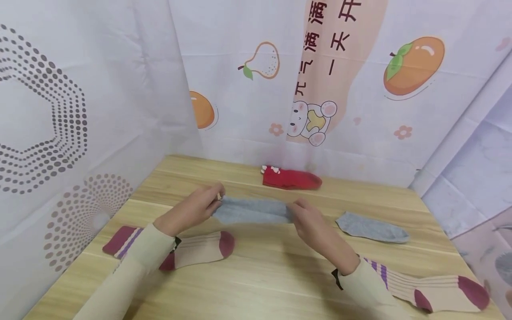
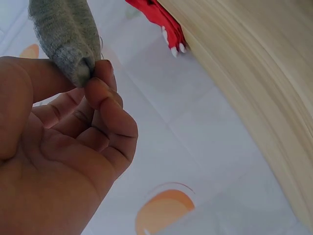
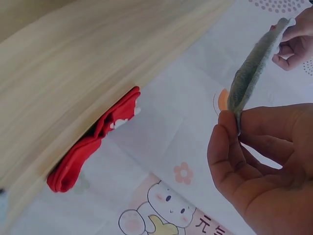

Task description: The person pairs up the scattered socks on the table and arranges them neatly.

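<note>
A grey-blue sock (image 1: 254, 210) is stretched sideways between both hands, held above the table. My left hand (image 1: 197, 205) pinches one end of it; in the left wrist view the thumb and fingertips close on the sock's tip (image 2: 68, 39). The other end is pinched by my right hand (image 1: 312, 222), and the right wrist view shows the grey sock (image 3: 254, 71) running from those fingertips to the left hand (image 3: 296, 46). A second grey-blue sock (image 1: 372, 227) lies flat on the table, to the right of the right hand.
On the wooden table (image 1: 256, 275) a red sock (image 1: 294, 178) lies near the back edge. One cream and maroon sock (image 1: 200, 250) is partly under the left forearm. Its lookalike sock (image 1: 440, 291) lies at the front right. Printed curtains (image 1: 240, 111) stand behind the table.
</note>
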A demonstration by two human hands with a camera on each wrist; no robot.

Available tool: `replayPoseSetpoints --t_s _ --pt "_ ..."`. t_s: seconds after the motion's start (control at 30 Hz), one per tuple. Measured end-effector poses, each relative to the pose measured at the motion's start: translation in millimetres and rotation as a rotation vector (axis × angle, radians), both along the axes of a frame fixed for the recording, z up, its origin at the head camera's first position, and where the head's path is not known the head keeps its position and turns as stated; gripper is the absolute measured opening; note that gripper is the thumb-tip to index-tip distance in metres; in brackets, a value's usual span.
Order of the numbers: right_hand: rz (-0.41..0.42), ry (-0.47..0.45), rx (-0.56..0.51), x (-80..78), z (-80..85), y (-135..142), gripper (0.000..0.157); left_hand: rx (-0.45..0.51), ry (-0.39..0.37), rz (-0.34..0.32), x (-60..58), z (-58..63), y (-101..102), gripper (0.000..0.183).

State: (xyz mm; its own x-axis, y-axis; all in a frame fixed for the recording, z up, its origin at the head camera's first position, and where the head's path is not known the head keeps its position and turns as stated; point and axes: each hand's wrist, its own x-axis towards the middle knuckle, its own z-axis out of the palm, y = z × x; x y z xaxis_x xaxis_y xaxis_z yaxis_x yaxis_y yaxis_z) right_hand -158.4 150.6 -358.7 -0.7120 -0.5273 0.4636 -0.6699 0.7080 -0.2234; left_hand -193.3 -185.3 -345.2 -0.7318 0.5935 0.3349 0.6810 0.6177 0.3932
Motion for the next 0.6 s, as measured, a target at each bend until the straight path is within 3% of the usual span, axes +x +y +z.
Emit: replayPoseSetpoints --t_s 0.3,0.6 --pt "-0.039 -0.003 0.086 26.1 2.6 18.6 0.025 -0.051 -0.047 -0.028 16.0 4.4 17.4 0.015" --pt "-0.024 -0.003 0.165 49.6 2.1 35.9 0.023 -0.084 -0.056 -0.099 31.8 -2.2 38.4 0.009"
